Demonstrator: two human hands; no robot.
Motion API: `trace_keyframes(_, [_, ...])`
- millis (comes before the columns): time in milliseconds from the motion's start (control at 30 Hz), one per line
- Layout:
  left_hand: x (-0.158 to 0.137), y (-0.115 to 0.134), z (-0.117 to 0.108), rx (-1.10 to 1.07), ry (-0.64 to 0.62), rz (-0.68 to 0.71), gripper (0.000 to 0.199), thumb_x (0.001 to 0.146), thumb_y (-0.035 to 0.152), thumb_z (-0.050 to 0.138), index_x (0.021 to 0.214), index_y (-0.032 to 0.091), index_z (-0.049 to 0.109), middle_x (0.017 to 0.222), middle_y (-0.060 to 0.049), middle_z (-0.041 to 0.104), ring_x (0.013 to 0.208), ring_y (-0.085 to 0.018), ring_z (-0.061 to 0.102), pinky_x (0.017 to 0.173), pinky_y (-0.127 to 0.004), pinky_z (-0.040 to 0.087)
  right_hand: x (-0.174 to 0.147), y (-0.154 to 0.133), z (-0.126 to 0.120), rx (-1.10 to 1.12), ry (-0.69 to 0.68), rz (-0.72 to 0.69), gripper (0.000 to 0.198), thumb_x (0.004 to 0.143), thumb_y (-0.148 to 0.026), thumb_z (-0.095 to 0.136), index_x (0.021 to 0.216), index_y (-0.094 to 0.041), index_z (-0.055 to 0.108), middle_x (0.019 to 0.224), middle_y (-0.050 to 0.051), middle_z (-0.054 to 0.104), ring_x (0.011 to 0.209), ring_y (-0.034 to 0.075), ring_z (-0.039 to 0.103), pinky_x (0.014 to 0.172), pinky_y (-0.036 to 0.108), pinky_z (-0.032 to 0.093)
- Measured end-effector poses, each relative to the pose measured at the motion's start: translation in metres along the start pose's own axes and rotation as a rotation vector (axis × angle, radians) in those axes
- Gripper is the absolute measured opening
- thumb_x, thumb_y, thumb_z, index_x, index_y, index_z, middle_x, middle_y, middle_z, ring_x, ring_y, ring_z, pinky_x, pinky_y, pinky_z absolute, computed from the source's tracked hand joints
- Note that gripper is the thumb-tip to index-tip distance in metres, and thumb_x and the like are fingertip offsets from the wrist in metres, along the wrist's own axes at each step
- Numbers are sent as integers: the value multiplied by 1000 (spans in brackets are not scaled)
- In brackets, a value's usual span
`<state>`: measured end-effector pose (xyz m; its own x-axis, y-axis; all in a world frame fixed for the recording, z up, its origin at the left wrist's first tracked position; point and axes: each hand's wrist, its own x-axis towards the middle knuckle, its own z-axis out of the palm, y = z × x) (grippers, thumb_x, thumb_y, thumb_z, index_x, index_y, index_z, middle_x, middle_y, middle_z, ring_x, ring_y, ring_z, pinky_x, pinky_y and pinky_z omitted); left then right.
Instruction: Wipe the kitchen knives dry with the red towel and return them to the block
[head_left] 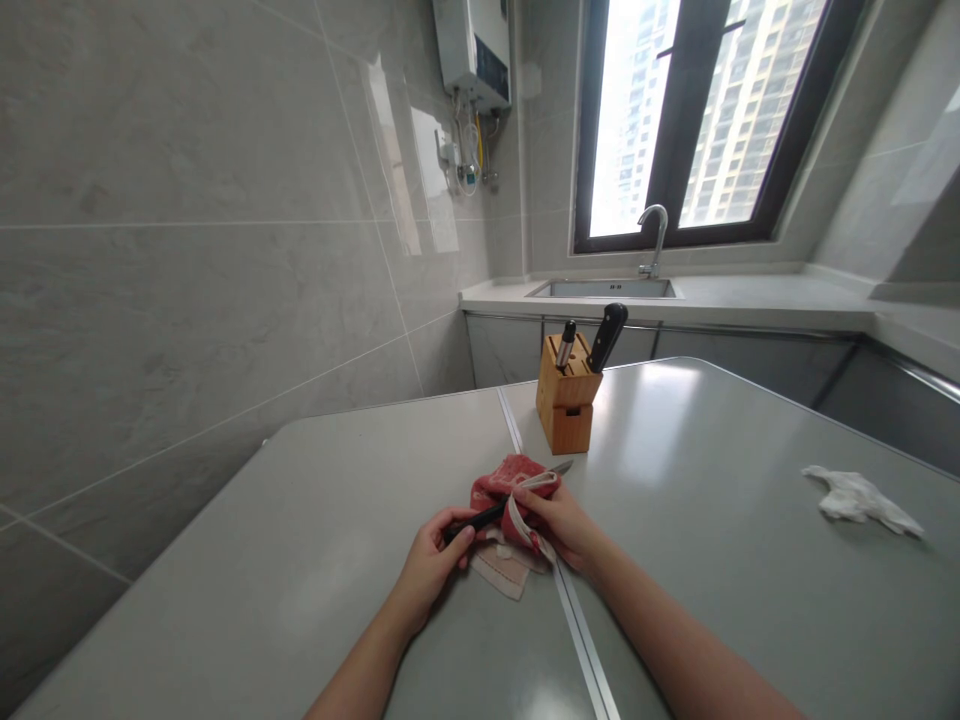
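Note:
A knife (486,517) with a black handle lies slantwise between my hands, its tip pointing up and to the right. Closed around the handle is my left hand (437,550). My right hand (559,520) grips a red and white cloth (510,477), which is folded over the blade. Only the blade's tip shows beyond the cloth; the rest is covered. A pale corner of the cloth hangs below the knife. Just behind the cloth stands a wooden knife block (571,395), holding a black-handled knife (608,337) and another tool with a black and silver handle (566,345).
The grey table (337,520) has a metal seam (581,630) running through it. A crumpled white cloth or tissue (862,502) lies at the right. Beyond the table are a counter with a sink (607,288) and faucet (657,240). A tiled wall (210,300) borders the left.

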<state>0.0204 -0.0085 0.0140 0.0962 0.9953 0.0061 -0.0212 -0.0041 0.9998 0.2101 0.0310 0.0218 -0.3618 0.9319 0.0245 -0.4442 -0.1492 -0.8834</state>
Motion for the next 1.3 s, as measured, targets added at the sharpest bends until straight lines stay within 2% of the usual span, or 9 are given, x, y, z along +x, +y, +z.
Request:
trace_keyframes(133, [0,1,0,-25,28,16,38,72,43,67,96,13,65,74,-5,66,49,-7,43,49,-19,31,1,1,-2,-12,24,6,40,68,-38,71,100,-13,69,88,10,71,71,17,65,61,23,50])
trace_keyframes(300, [0,0,0,-37,53,22,37,75,42,64,97,13,65,67,-1,62,49,-7,41,50,-18,30,2,3,-3,21,48,3,43,63,-41,74,97,-13,69,84,9,71,68,18,65,60,26,51])
trace_keyframes(433, [0,1,-1,-52,69,19,39,75,43,64,98,11,65,67,-2,61,49,-7,41,49,-19,29,3,3,-2,67,83,0,38,63,-39,75,91,-14,69,75,7,71,67,19,66,63,27,52])
trace_keyframes(667, [0,-1,-1,-95,88,18,40,75,45,64,99,13,65,68,-2,62,49,-8,42,49,-19,29,3,-2,0,146,63,6,22,68,-32,73,84,-17,69,81,6,72,76,19,67,67,24,54])
trace_keyframes(867, [0,0,1,-142,106,34,36,76,44,62,95,13,66,68,-2,62,49,-7,41,49,-19,30,2,-2,0,186,38,14,26,69,-31,72,89,-15,67,86,7,72,79,19,68,73,26,53])
trace_keyframes(1133, [1,0,-2,-289,145,6,31,78,41,62,90,12,65,65,-1,60,51,-7,42,52,-17,35,4,1,-4,245,85,27,24,69,-28,73,86,-15,64,79,5,71,70,16,67,67,25,54])
trace_keyframes(1300, [2,-2,-7,-380,165,-3,28,78,37,63,89,11,65,70,-3,62,52,-5,43,54,-16,39,4,2,-4,269,85,25,23,68,-29,74,84,-15,64,74,3,71,65,14,66,64,24,54])
